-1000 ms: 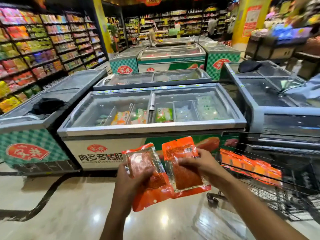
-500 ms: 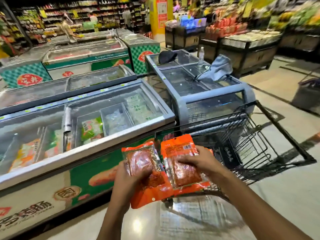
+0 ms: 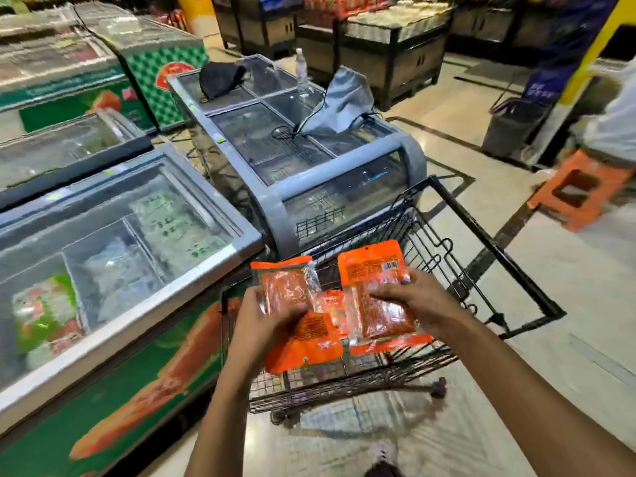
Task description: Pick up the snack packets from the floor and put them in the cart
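Note:
Two orange snack packets with clear windows are held side by side over the black wire cart (image 3: pixel 481 256). My left hand (image 3: pixel 261 325) grips the left snack packet (image 3: pixel 285 290) from its lower left side. My right hand (image 3: pixel 416 301) lies over the right snack packet (image 3: pixel 375 270), fingers curled on its middle. The packets overlap slightly at the centre. More orange packaging shows between them, low inside the cart basket.
A glass-topped chest freezer (image 3: pixel 113 256) stands to the left of the cart, a grey freezer (image 3: pixel 309 149) behind it with a black bag, a water bottle and a grey pouch on top. An orange stool (image 3: pixel 578 187) and a grey bin (image 3: pixel 512 129) stand at right.
My view has swung right and down, bringing the cart under the packets. The two packets have spread a little apart and now hover over the cart basket.

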### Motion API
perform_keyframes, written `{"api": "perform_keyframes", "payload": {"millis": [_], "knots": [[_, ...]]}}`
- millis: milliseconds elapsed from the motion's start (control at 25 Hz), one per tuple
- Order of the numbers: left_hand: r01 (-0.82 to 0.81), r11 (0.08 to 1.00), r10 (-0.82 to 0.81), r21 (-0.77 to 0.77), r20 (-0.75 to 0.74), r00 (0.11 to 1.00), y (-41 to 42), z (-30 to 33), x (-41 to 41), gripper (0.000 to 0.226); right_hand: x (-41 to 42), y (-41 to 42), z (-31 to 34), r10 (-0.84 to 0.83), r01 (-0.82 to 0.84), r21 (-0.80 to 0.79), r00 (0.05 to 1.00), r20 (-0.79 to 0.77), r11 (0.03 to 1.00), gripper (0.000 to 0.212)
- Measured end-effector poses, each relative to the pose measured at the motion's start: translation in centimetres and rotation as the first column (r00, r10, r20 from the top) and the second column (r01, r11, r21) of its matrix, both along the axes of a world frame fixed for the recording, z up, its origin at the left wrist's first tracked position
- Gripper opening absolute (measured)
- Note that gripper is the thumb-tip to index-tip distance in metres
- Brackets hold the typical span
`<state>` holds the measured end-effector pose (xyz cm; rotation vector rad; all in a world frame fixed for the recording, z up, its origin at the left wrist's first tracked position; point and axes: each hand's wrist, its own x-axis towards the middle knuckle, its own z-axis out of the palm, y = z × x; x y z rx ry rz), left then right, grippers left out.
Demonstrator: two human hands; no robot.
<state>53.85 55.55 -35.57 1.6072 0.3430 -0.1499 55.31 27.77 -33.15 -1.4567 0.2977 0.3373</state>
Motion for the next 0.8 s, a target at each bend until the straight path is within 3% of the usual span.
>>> {"api": "perform_keyframes", "payload": {"millis": [160, 280, 520, 640, 800], "knots": [[0.075, 0.997, -0.073, 0.025, -0.089, 0.993, -4.7, -4.3, 7.1, 0.066, 7.1, -5.0, -3.4, -0.104, 0.103, -0.047, 0.994, -0.040, 0.994, 0.036], [0.097, 0.995, -0.090, 0.029, -0.192, 0.977, -8.2, -8.2, 11.0, 0.061, 12.0, -8.2, -8.0, -0.129, 0.120, -0.078, 0.984, -0.123, 0.990, 0.039], [0.045, 0.992, -0.007, 0.121, -0.300, 0.954, -10.6, -19.2, 15.6, 0.064, 17.1, -9.8, -20.4, -0.242, 0.190, -0.193, 0.922, -0.301, 0.963, 0.025], [0.053, 0.988, 0.011, 0.142, -0.415, 0.910, -10.5, -29.0, 15.9, 0.053, 18.2, -9.0, -28.7, -0.207, 0.094, -0.316, 0.914, -0.348, 0.944, 0.029], [0.152, 0.959, -0.004, 0.239, -0.525, 0.851, -10.8, -39.3, 15.5, 0.061, 18.6, -6.8, -39.0, -0.107, -0.049, -0.328, 0.891, -0.440, 0.943, 0.023]]}}
